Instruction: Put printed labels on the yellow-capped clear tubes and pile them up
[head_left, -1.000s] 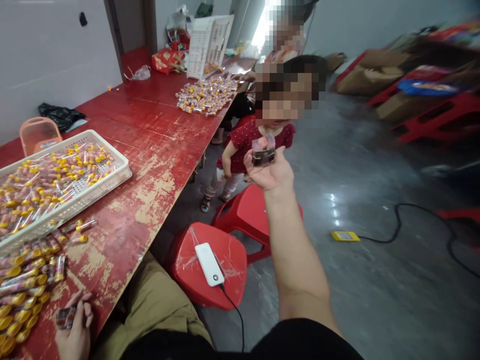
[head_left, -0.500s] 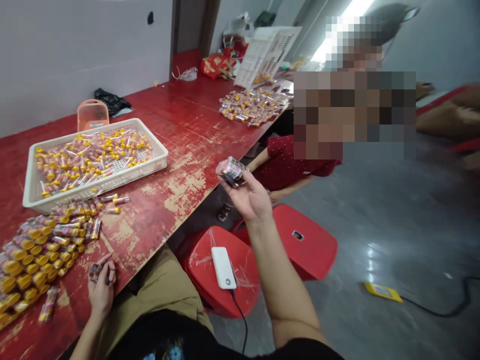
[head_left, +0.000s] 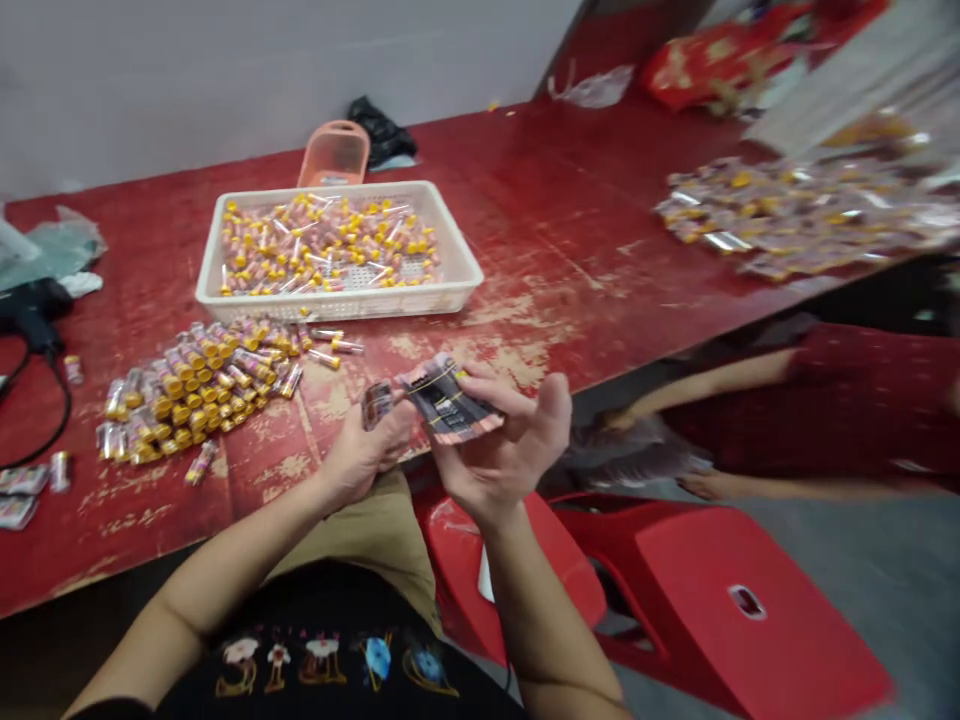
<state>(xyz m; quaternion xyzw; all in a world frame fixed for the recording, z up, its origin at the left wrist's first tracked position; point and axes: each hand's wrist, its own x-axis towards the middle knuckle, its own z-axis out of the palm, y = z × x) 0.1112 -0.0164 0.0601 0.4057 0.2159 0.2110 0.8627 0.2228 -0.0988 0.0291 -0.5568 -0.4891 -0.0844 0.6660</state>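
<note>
Dark and pink, the packet (head_left: 452, 402) lies at the left of your right hand (head_left: 506, 440), held by curled fingers with the thumb apart, its long axis slanting from far left to near right, just beside your left hand (head_left: 364, 450), clasped round a smaller dark piece (head_left: 377, 404).

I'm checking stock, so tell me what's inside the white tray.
The white tray holds many clear tubes with yellow caps, loosely heaped. A bare patch of perforated floor shows toward the near side, right of centre. Anything beneath the upper tubes is covered.
</note>
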